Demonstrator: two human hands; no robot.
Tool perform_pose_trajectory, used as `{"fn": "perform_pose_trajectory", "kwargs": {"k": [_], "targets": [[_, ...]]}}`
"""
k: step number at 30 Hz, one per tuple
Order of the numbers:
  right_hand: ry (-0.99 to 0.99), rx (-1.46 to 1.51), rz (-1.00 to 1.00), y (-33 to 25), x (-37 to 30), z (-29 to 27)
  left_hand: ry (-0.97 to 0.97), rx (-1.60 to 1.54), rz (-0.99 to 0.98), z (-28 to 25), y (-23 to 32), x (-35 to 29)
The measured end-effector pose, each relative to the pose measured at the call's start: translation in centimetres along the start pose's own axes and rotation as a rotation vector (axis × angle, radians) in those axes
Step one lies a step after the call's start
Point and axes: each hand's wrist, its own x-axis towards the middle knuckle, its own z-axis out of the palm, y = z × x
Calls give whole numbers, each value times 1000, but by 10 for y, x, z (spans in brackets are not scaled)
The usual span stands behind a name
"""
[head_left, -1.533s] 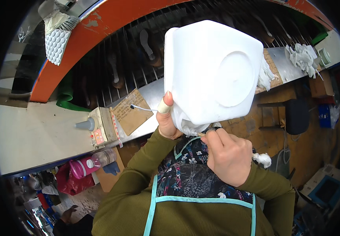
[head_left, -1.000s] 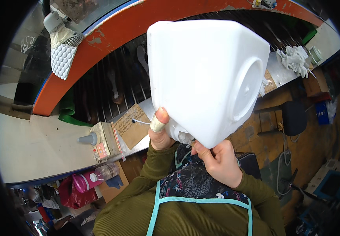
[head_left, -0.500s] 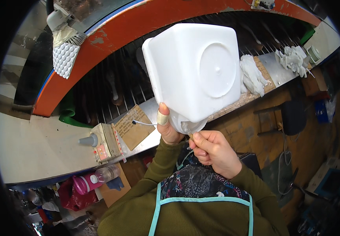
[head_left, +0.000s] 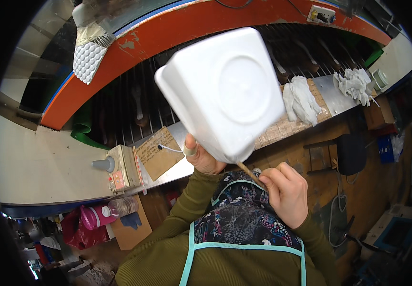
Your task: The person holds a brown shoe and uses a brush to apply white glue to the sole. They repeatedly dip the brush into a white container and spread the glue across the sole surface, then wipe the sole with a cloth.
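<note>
The white jug (head_left: 221,93) is held up close to the camera, base toward the lens, tilted, above the desk (head_left: 34,162) edge and in front of the person's chest. It is a squarish plastic container with a round recess in its base. The left hand (head_left: 202,157) is clamped on its lower left edge, thumb taped and pressed against the wall. The right hand (head_left: 287,193) is closed around a thin brown stick (head_left: 248,171), whose upper end meets the jug's lower corner; whether it enters an opening cannot be told. The two hands are apart, near each other under the jug.

Behind the jug runs a dark slotted rack (head_left: 134,109) under a curved orange beam (head_left: 167,28). White rags (head_left: 301,100) lie on the desk to the right, with more (head_left: 354,85) further right. To the left sit a cardboard tag (head_left: 157,152), a small beige box (head_left: 122,168) and a grey cone (head_left: 104,165). A pink bottle (head_left: 94,217) lies below the desk. The person wears an olive sleeve (head_left: 177,224) and a patterned apron (head_left: 244,224).
</note>
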Motion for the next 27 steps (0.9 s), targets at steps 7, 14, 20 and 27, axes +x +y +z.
{"fn": "perform_pose_trajectory", "kwargs": {"k": [7,14,20,27], "targets": [[102,107,4,-2,-3,1,67,-102,39,19,-20,4],[179,-229,-146,-4,-7,-15,21,182,7,24,-12,-9],[36,453,63,8,2,-1,-1,280,33,34,1,-8],[-582,1395,528,31,23,2,117,264,158,25,-9,-7]]}}
